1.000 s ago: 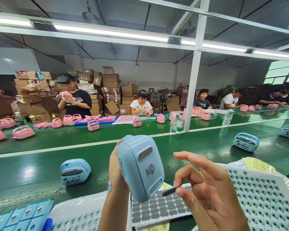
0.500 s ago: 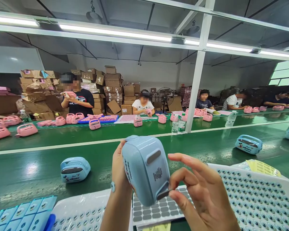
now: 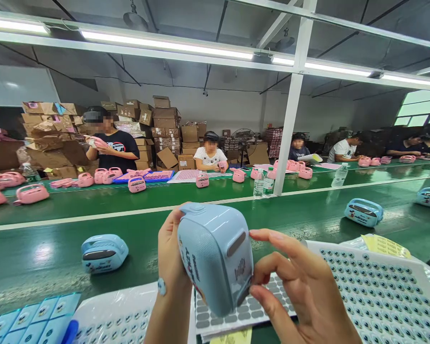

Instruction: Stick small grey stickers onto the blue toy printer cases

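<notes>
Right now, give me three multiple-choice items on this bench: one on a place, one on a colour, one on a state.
1. Where does the sheet of grey pads lie?
A. Under the held speaker, near the bench edge
B. On the far belt by the bottles
C. On the cardboard boxes

2. What colour is the speaker in the left hand?
A. Pink
B. Light blue
C. White

3. What is the right hand doing?
A. Resting flat on the belt
B. Holding a bottle
C. Pressing fingertips at the speaker's lower corner

Answers:
1. A, the sheet shows just below the speaker, between the two white trays.
2. B, its shell is light blue; the pink ones sit on the far belt.
3. C, thumb and finger meet the speaker where a grey pad sits.
</notes>
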Action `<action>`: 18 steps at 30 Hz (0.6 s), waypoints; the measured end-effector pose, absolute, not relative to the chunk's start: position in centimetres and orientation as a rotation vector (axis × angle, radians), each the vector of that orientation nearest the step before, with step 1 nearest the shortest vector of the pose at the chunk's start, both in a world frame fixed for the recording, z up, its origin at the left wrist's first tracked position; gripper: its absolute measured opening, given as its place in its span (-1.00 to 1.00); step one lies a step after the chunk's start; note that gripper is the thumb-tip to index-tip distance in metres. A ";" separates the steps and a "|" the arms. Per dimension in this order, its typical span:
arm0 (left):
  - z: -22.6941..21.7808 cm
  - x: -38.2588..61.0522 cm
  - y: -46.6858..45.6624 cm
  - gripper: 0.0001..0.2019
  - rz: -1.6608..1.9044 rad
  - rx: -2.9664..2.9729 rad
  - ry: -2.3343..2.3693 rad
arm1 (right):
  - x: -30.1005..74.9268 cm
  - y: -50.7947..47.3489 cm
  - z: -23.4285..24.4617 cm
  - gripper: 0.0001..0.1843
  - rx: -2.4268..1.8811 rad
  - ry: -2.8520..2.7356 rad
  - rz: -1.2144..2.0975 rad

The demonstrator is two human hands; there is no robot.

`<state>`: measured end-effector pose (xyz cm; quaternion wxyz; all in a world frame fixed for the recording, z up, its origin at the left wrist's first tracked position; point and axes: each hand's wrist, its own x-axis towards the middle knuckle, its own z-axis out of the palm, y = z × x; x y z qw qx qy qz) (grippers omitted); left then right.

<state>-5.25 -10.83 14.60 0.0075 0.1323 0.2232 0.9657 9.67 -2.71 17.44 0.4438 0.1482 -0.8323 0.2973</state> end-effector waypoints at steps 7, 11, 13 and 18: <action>14.7 -4.6 -11.1 -0.52 3.044 0.410 0.681 | 9.8 -2.7 17.2 -0.47 0.264 -2.066 0.791; 14.6 -4.7 -11.0 -0.61 3.067 0.463 0.689 | 9.9 -2.8 17.2 -0.44 0.241 -2.060 0.781; 14.5 -4.7 -10.9 -0.61 3.074 0.491 0.679 | 10.0 -2.8 17.2 -0.42 0.229 -2.044 0.804; 14.2 -4.7 -10.8 -0.58 3.104 0.500 0.666 | 10.6 -2.9 17.4 -0.41 0.138 -2.051 0.685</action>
